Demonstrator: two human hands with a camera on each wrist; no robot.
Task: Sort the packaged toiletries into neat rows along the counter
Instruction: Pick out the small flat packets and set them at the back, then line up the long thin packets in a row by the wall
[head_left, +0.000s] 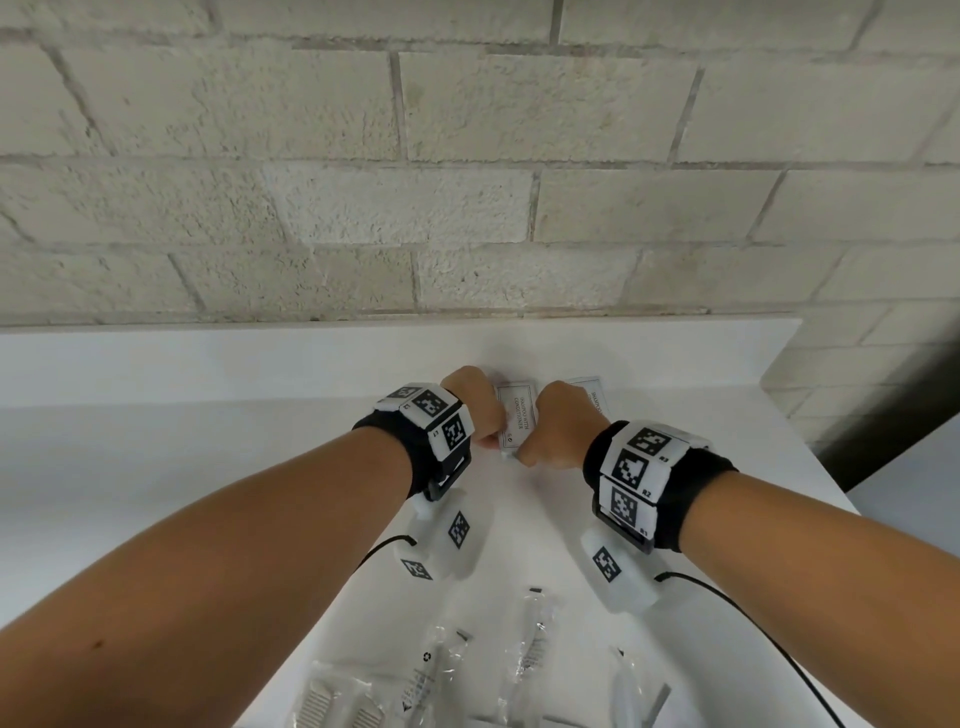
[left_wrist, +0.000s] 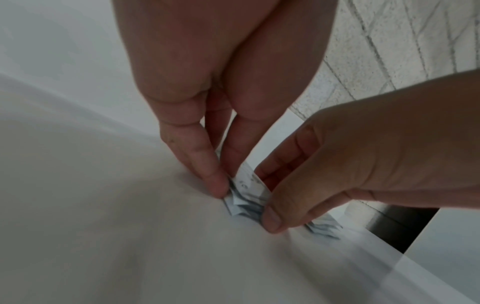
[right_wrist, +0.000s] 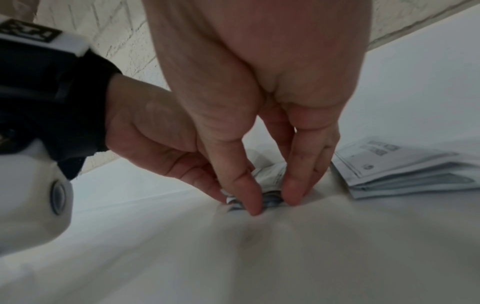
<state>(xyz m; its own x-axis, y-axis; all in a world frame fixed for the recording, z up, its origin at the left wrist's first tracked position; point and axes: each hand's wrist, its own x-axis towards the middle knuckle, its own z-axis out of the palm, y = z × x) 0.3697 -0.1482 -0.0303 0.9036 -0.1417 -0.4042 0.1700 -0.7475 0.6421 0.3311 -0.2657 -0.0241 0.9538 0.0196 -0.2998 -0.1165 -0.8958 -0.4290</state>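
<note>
Big white counter (head_left: 208, 467) runs along a pale brick wall (head_left: 467, 156), and the action is near its back edge, toward the right end. Both hands are bunched around one small stack of shampoo-with-conditioner sachets (head_left: 515, 418) lying flat on the counter: the left hand (head_left: 475, 408) pinches its left side with thumb and fingertips, the right hand (head_left: 558, 426) pinches the right side the same way, fingers pointing down at the surface. A second sachet stack (right_wrist: 405, 166) sits just beside it on the right, untouched. Closer to the front edge there's a loose scatter of clear-wrapped toiletries (head_left: 530, 649), plus a wrapped comb (head_left: 337, 701) at the front left of that bunch.
</note>
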